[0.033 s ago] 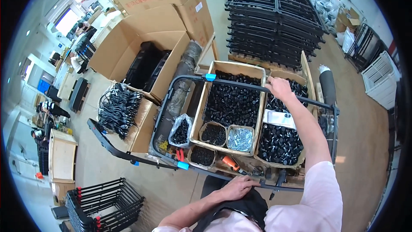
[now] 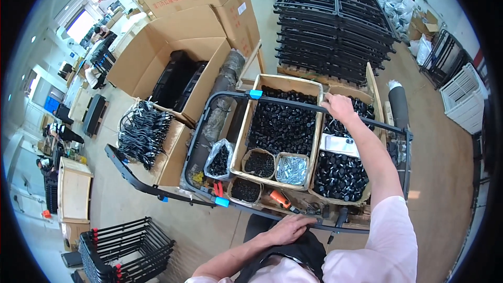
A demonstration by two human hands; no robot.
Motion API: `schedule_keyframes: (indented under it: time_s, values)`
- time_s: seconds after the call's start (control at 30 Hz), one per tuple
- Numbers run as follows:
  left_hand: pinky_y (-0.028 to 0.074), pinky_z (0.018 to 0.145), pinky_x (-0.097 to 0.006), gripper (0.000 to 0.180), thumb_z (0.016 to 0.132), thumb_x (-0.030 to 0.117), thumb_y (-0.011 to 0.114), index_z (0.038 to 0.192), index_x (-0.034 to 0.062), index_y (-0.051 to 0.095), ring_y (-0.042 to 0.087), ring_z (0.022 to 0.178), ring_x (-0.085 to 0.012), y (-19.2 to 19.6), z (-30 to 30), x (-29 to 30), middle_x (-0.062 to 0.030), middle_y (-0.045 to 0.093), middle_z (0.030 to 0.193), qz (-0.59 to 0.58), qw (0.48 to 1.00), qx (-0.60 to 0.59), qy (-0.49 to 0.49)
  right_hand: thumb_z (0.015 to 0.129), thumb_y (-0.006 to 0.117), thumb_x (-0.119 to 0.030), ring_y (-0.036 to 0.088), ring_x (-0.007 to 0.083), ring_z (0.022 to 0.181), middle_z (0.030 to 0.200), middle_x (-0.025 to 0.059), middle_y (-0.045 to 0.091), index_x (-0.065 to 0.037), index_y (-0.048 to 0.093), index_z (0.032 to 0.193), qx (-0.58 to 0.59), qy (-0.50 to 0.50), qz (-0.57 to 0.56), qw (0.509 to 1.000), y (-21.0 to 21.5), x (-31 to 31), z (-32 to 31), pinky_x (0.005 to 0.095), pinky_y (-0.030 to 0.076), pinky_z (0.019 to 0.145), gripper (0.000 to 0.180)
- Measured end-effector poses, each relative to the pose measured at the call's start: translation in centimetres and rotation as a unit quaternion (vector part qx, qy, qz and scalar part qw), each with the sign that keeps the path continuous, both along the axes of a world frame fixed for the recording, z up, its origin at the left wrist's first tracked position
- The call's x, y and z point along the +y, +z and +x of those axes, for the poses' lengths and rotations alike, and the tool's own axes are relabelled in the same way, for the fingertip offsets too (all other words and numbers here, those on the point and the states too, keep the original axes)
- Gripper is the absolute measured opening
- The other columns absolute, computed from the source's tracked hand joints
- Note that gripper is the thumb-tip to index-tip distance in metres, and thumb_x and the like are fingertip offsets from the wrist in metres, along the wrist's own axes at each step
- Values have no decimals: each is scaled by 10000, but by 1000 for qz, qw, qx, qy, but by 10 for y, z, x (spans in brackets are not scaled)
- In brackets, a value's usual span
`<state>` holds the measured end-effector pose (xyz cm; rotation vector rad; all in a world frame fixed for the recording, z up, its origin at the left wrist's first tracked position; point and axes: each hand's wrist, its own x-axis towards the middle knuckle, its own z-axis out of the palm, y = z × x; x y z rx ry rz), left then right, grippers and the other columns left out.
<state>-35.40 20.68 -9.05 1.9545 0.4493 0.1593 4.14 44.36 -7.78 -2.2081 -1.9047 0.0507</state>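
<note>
In the picture's centre, our black tubular frame (image 2: 287, 101) spanned the wooden bin (image 2: 291, 80) of black knobs. Right of centre, our right hand (image 2: 338, 107) clasped its far rail; lower centre, our left hand (image 2: 290, 229) lay at the near rail, its grip impossible to tell.

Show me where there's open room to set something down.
Bare floor shows between the dark roll and white racks at right, and between the lower-left black frames and left hand. Around the wooden tray it's crowded: black knobs, silver screws, white phone.
</note>
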Motion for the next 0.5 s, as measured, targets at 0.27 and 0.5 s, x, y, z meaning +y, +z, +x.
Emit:
schedule_keyframes:
  time_s: [0.27, 0.5]
  values:
    - [541, 928, -487, 284, 1017, 161, 592, 1289, 152, 672, 664, 1082, -378, 4, -4, 9, -164, 668, 1115, 110, 992, 40, -48, 986, 626, -383, 755, 399, 942, 947, 223, 774, -27, 779, 994, -9, -61, -44, 997, 18, 19, 0, 509, 588, 891, 388]
    - [583, 843, -466, 269, 1054, 294, 580, 1258, 174, 709, 697, 991, -381, 15, 1, 8, -148, 694, 1013, 63, 992, 87, -60, 921, 652, -348, 770, 377, 924, 847, 255, 765, 69, 775, 905, 93, -82, -273, 954, 56, 16, -9, 456, 594, 918, 435]
